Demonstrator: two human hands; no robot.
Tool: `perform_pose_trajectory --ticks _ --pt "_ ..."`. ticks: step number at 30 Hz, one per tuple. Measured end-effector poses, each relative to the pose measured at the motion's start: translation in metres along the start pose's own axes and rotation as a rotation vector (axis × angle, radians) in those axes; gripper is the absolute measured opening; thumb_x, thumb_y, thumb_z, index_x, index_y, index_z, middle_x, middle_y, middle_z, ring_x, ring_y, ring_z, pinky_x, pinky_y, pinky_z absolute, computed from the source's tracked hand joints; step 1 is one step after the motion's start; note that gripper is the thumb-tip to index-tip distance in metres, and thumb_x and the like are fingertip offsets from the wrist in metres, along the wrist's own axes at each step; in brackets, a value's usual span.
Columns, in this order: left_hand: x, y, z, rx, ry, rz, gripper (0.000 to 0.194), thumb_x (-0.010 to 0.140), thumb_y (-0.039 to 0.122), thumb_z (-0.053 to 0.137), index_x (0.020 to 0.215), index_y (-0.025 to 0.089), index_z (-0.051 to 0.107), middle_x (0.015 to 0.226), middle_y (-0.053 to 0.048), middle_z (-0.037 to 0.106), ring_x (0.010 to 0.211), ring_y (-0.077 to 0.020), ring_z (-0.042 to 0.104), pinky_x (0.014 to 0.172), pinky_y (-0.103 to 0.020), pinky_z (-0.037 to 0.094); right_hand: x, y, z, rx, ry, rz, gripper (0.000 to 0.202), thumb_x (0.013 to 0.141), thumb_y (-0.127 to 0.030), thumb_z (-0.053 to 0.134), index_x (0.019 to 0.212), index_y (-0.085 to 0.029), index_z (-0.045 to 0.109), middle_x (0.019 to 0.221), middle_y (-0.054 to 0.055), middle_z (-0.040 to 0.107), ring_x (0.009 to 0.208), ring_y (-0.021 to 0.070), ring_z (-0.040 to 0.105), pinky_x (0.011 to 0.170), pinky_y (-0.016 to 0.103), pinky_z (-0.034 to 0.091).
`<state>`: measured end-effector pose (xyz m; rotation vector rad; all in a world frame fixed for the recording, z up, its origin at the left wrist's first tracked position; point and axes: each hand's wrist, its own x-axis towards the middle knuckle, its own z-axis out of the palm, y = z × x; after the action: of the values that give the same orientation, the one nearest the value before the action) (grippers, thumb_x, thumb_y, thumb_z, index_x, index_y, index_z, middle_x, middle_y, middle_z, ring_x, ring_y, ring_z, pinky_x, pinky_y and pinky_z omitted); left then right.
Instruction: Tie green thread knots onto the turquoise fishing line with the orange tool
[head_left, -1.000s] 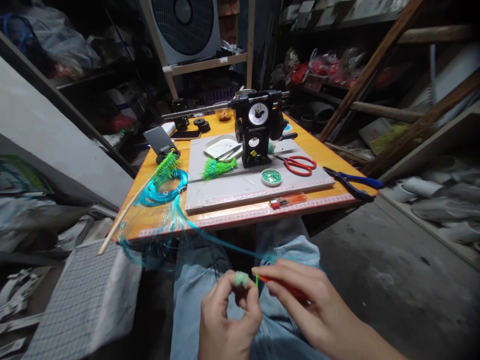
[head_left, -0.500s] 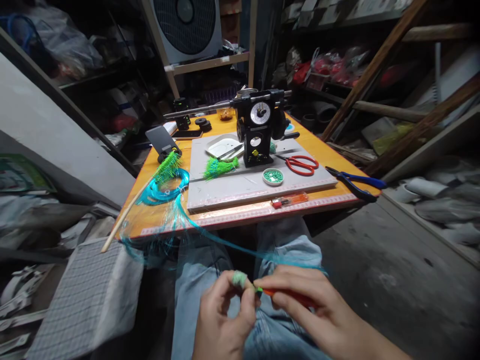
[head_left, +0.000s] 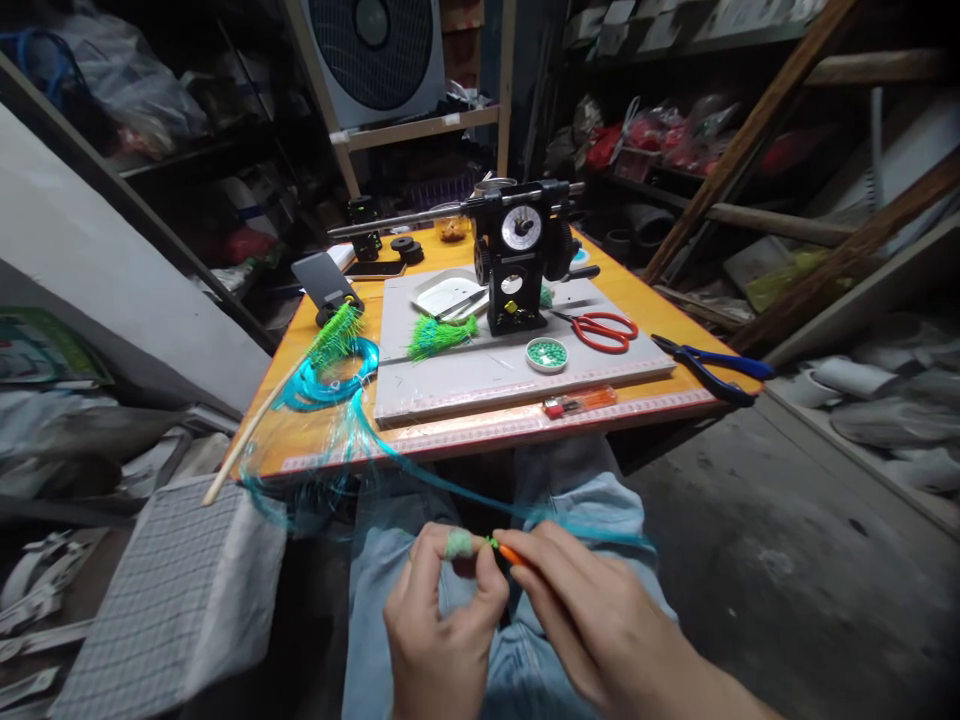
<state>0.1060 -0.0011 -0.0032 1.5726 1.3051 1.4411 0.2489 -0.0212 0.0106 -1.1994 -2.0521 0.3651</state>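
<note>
My left hand (head_left: 446, 625), with pale green tape on its index finger, is closed in a pinch at a small bright green piece (head_left: 492, 542). My right hand (head_left: 600, 610) is closed around a slim orange tool (head_left: 511, 555), whose tip points at the green piece. The tool's kind and most of its length are hidden by the fingers. Both hands are close together above the lap. A bundle of teal line (head_left: 439, 478) runs from the table across the jeans (head_left: 379, 620) to behind my right hand.
On the table's grey board (head_left: 480, 385) stand a black winding device with a dial (head_left: 520, 228) and a dish of green beads (head_left: 546, 354). Red-handled scissors (head_left: 606, 332), pliers (head_left: 712, 365), green tufts (head_left: 442, 337) and a teal coil (head_left: 300, 388) lie around.
Both hands have shifted slightly left and up, still close together. The orange tool's front end has moved left with my right hand, and less of it shows.
</note>
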Motion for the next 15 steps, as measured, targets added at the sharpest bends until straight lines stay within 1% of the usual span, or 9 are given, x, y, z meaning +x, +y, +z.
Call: perform_pose_trajectory --ticks 1,3,5,6,8,10,12,15 --pt "-0.001 0.002 0.003 -0.053 0.042 0.009 0.016 0.079 0.007 0.062 0.074 0.023 0.058 0.067 0.005 0.055 0.063 -0.0124 0.051 0.062 -0.022 0.041 0.0 -0.002 0.002 0.065 0.02 0.026 0.028 0.095 -0.009 0.038 0.118 -0.015 0.052 0.095 0.01 0.066 0.086 0.0213 0.065 0.069 0.029 0.054" --pt "-0.003 0.006 0.008 -0.183 0.105 -0.055 0.018 0.077 0.005 0.063 0.072 0.023 0.06 0.066 0.005 0.055 0.065 -0.0123 0.051 0.061 -0.02 0.042 0.001 -0.006 0.004 0.196 0.048 0.084 0.026 0.094 -0.009 0.038 0.114 -0.019 0.052 0.095 0.008 0.065 0.088 0.0195 0.065 0.073 0.027 0.053" --pt "-0.005 0.012 0.011 -0.306 0.137 -0.198 0.016 0.076 0.008 0.067 0.068 0.022 0.062 0.065 0.004 0.056 0.063 -0.0112 0.052 0.06 -0.017 0.044 0.003 -0.008 0.001 0.304 0.052 0.153 0.02 0.095 -0.012 0.039 0.107 -0.021 0.053 0.091 0.005 0.066 0.085 0.0177 0.065 0.073 0.025 0.051" --pt "-0.005 0.015 0.011 -0.366 0.131 -0.282 0.014 0.075 0.013 0.07 0.068 0.021 0.063 0.065 0.004 0.056 0.061 -0.0104 0.052 0.059 -0.016 0.045 0.003 -0.009 -0.001 0.34 0.044 0.192 0.017 0.096 -0.014 0.04 0.103 -0.021 0.054 0.088 0.003 0.066 0.083 0.0168 0.065 0.072 0.024 0.051" --pt "-0.004 0.019 0.009 -0.47 0.08 -0.439 0.016 0.073 0.024 0.077 0.066 0.019 0.063 0.062 0.004 0.057 0.057 -0.0083 0.052 0.056 -0.014 0.045 0.004 -0.009 -0.005 0.385 0.008 0.254 0.014 0.097 -0.018 0.043 0.096 -0.022 0.056 0.083 0.001 0.065 0.077 0.015 0.064 0.068 0.022 0.049" --pt "-0.003 0.02 0.005 -0.543 0.006 -0.548 0.025 0.069 0.034 0.081 0.065 0.016 0.063 0.058 0.005 0.056 0.054 -0.0067 0.05 0.053 -0.013 0.043 0.004 -0.007 -0.009 0.417 -0.039 0.275 0.013 0.097 -0.02 0.045 0.093 -0.021 0.058 0.079 0.0 0.064 0.072 0.0131 0.062 0.066 0.021 0.047" --pt "-0.001 0.02 0.001 -0.575 -0.055 -0.607 0.03 0.068 0.038 0.082 0.065 0.015 0.063 0.056 0.004 0.056 0.053 -0.0059 0.049 0.052 -0.012 0.041 0.005 -0.005 -0.012 0.446 -0.084 0.268 0.014 0.098 -0.021 0.046 0.092 -0.021 0.059 0.077 -0.001 0.062 0.069 0.0119 0.059 0.065 0.021 0.045" --pt "0.001 0.018 -0.003 -0.573 -0.118 -0.618 0.029 0.07 0.038 0.081 0.068 0.014 0.065 0.055 0.003 0.058 0.053 -0.0059 0.051 0.053 -0.013 0.04 0.005 -0.002 -0.016 0.476 -0.143 0.244 0.015 0.098 -0.02 0.045 0.093 -0.022 0.059 0.08 -0.001 0.062 0.071 0.0118 0.058 0.067 0.021 0.044"
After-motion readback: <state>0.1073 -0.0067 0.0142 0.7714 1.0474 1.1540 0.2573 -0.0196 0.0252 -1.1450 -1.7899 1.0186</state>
